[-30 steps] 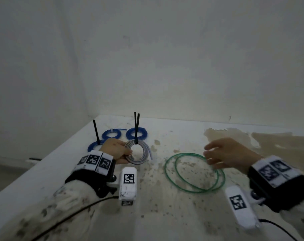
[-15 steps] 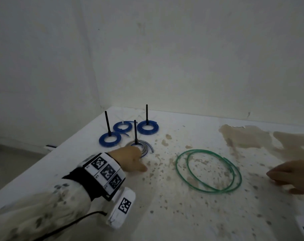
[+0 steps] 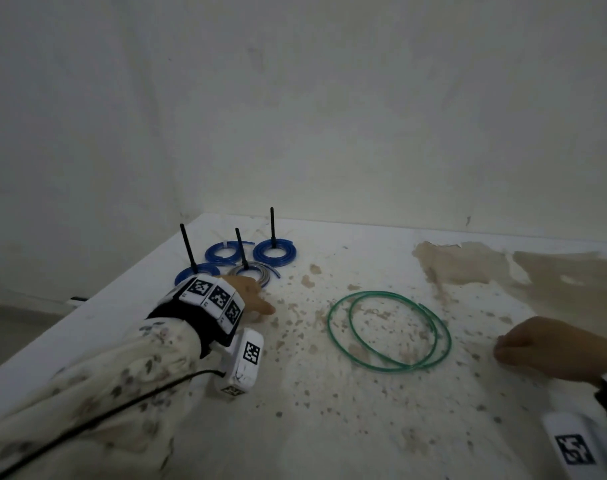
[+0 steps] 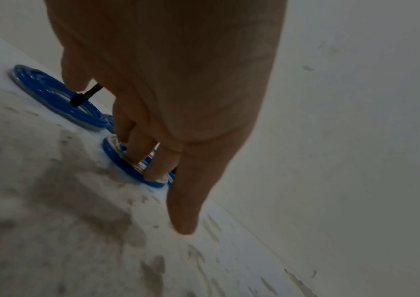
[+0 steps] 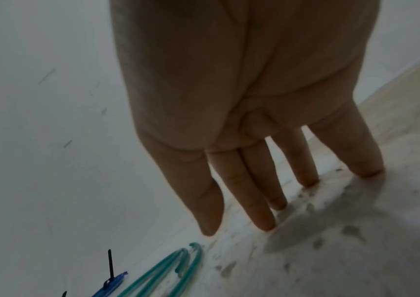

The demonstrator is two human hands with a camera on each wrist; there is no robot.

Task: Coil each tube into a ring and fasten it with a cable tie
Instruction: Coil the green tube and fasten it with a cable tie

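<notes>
The stained table (image 3: 330, 427) carries the green tube (image 3: 388, 332) at its middle, lying loose in about 2 wide loops with no tie on it. Far left sit 4 finished coils, 3 blue (image 3: 274, 251) and 1 grey (image 3: 249, 271), some with black cable ties (image 3: 272, 225) standing up. Judging by this, the green tube is next: it needs gathering into a tighter ring. The left hand (image 3: 250, 297) rests empty by the grey coil, fingers relaxed. The right hand (image 3: 541, 348) rests beside the green tube, fingers straight, holding nothing.
</notes>
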